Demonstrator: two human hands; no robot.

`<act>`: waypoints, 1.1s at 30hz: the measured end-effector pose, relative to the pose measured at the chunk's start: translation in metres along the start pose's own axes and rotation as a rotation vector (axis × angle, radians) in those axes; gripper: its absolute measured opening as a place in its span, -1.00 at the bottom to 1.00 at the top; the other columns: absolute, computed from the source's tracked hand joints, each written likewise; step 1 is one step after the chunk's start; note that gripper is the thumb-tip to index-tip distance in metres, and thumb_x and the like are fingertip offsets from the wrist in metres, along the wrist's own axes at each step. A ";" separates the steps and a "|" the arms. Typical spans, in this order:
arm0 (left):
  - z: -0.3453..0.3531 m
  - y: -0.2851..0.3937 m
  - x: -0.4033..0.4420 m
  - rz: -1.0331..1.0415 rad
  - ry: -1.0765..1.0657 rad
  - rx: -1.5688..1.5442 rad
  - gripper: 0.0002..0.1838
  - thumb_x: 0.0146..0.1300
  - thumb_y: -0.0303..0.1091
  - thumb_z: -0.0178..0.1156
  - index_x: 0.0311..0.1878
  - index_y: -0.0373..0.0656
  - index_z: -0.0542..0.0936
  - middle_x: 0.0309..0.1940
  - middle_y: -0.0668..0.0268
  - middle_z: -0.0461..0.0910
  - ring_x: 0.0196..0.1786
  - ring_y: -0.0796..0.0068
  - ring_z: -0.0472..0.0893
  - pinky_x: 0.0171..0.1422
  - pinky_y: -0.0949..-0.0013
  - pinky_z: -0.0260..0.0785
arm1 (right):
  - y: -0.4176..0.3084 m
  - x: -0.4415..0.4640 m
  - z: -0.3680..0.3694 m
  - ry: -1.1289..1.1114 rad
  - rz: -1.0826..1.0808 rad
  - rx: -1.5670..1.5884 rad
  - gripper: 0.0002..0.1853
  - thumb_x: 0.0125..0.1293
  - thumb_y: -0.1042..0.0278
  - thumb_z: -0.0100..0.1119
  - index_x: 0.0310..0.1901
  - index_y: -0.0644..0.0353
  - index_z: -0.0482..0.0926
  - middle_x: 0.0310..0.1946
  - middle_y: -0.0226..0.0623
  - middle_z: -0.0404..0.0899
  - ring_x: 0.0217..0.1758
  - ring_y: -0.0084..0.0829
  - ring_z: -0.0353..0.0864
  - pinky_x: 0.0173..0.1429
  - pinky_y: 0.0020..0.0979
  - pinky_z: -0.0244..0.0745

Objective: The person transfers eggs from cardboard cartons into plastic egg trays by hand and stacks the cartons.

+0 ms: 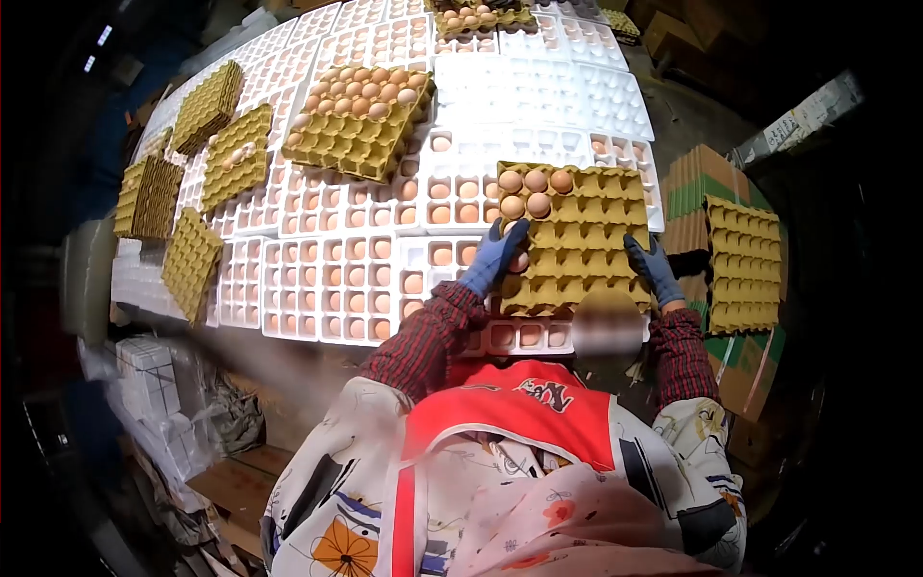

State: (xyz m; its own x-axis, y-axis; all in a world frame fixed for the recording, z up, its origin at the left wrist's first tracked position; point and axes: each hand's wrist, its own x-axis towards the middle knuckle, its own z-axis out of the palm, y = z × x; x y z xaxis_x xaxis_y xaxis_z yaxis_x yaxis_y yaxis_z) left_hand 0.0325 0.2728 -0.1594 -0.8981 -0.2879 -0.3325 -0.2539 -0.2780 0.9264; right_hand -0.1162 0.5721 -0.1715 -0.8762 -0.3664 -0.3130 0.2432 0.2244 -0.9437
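Note:
A yellow pulp egg tray (586,252) lies in front of me over the white foam trays. Several brown eggs (538,204) sit in its far left corner, and its other visible cups hold none. My left hand (496,256), in a blue glove, grips the tray's left edge. Close beside those fingers is another egg (519,261), partly covered by the hand. On the opposite edge, my right hand (654,269), also gloved in blue, holds the tray with its fingers over the rim. A blurred round patch hides the tray's near right corner.
White foam trays (397,288) with eggs cover the table. A yellow tray stack (351,144) with eggs stands beyond my left hand, and more stacks (146,197) are farther left. To the right, yellow trays (745,264) rest by green and brown cardboard (687,183).

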 end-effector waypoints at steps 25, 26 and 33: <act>-0.047 0.079 -0.014 0.435 -0.193 0.999 -0.48 0.21 -0.16 0.35 0.22 -0.06 0.52 0.14 0.30 0.54 -0.04 0.28 0.66 -0.04 0.27 0.55 | -0.078 0.041 0.115 -0.007 -0.536 0.102 -0.63 0.25 0.29 0.39 0.04 0.17 0.54 -0.10 -0.39 0.56 -0.15 -0.49 0.58 -0.02 -0.44 0.56; -0.028 0.073 -0.018 0.666 -0.164 1.228 -0.48 0.19 -0.18 0.34 0.22 -0.03 0.52 0.11 0.29 0.56 -0.06 0.18 0.66 -0.03 0.19 0.54 | -0.077 0.050 0.102 -0.059 -0.353 0.158 -0.61 0.23 0.27 0.42 0.03 0.20 0.55 -0.11 -0.41 0.56 -0.16 -0.51 0.58 -0.07 -0.44 0.57; -0.014 0.062 -0.006 0.675 -0.148 1.357 -0.64 0.13 -0.28 0.34 0.03 0.04 0.59 -0.06 0.23 0.57 -0.09 0.11 0.64 -0.07 0.11 0.50 | -0.104 0.071 0.119 -0.001 -0.665 -1.156 -0.56 0.19 0.28 0.22 0.14 -0.04 0.58 -0.05 -0.20 0.64 0.05 -0.15 0.64 0.10 -0.19 0.54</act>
State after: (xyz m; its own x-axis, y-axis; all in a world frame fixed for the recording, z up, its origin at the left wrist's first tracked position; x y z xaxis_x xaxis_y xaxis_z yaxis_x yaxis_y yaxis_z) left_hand 0.0274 0.2449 -0.1021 -0.9834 0.1021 0.1503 0.1524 0.9137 0.3768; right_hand -0.1540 0.4153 -0.1083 -0.6891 -0.7049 0.1679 -0.7187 0.6352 -0.2829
